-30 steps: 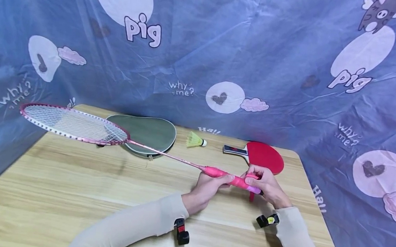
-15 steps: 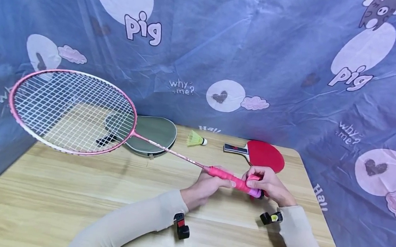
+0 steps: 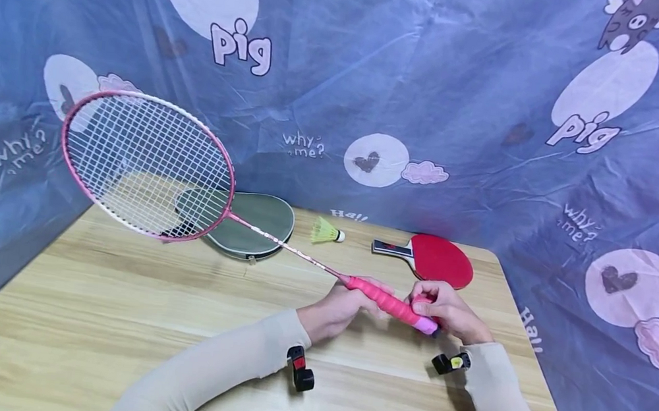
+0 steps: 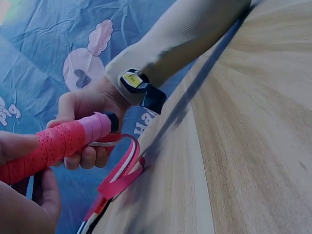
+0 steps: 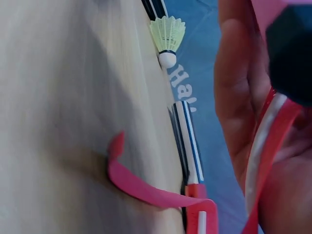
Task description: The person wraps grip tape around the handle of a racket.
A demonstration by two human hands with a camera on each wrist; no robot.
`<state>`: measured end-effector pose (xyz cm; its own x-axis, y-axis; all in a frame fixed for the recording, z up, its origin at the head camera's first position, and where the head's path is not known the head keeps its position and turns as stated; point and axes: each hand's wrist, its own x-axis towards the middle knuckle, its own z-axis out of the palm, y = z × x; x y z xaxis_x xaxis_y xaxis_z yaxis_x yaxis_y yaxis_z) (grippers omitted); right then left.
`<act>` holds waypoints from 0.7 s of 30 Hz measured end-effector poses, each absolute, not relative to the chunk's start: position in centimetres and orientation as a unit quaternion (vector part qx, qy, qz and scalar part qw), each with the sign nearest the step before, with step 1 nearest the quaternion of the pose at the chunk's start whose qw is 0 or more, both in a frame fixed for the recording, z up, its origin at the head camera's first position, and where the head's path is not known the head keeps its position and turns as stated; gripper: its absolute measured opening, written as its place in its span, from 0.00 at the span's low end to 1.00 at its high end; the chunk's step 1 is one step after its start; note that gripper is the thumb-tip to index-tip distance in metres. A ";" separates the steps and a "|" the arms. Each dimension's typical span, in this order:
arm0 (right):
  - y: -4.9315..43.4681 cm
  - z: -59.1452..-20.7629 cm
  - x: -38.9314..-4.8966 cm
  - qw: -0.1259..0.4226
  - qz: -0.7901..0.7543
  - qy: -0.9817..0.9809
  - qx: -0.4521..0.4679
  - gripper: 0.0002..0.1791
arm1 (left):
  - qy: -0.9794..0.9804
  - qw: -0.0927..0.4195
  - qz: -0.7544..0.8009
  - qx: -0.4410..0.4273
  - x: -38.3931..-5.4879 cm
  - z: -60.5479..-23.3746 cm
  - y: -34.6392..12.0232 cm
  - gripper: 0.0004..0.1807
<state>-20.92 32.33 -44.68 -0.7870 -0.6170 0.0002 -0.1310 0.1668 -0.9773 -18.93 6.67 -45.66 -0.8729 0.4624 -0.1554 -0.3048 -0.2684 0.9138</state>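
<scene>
l hand [image 3: 336, 309] round racket grip [image 3: 383, 297], r hand [image 3: 449, 311] w/ tape [image 4: 120, 184]

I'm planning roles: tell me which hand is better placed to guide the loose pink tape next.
Probably the right hand: it holds the pink tape beside the butt end of the handle. The left hand grips the handle nearer the shaft, supporting it.

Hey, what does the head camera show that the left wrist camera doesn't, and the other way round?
Only the head view shows the racket strings, the green case and the yellow shuttlecock. Only the left wrist view clearly shows the loose loop of tape with its pale stripe. Both show the left hand, the right hand, the pink handle, the wooden table and the blue cloth.
</scene>
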 end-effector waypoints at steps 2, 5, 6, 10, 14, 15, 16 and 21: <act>32.2 -44.8 -21.0 0.221 -0.612 0.715 -0.254 0.06 | 0.549 0.248 0.795 0.073 -19.0 -45.7 6.7 0.29; 32.0 -45.1 -21.0 0.233 -0.631 0.698 -0.247 0.07 | 0.552 0.241 0.795 0.072 -18.9 -45.6 6.8 0.31; 32.0 -45.1 -21.0 0.233 -0.634 0.695 -0.247 0.07 | 0.556 0.234 0.795 0.068 -18.9 -45.6 6.8 0.32; 31.8 -45.2 -20.9 0.207 -0.641 0.703 -0.229 0.08 | 0.594 0.197 0.779 0.036 -18.4 -45.5 7.1 0.28; 31.4 -45.2 -20.8 0.162 -0.630 0.728 -0.218 0.10 | 0.597 0.186 0.781 -0.005 -17.8 -45.2 7.4 0.16; 31.2 -45.1 -20.8 0.150 -0.626 0.734 -0.216 0.10 | 0.585 0.185 0.790 -0.011 -17.6 -45.1 7.4 0.13; 31.1 -45.1 -20.8 0.140 -0.623 0.739 -0.213 0.10 | 0.570 0.184 0.800 -0.018 -17.5 -45.0 7.5 0.11; 30.4 -45.1 -20.6 0.102 -0.613 0.758 -0.200 0.10 | 0.533 0.142 0.833 -0.027 -17.4 -44.7 7.8 0.11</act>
<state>-20.62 30.41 -45.13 -0.8993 -0.4281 0.0893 -0.1769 0.1694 -0.9695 -17.40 7.76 -44.74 -0.9583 0.2069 -0.1969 -0.2655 -0.3909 0.8813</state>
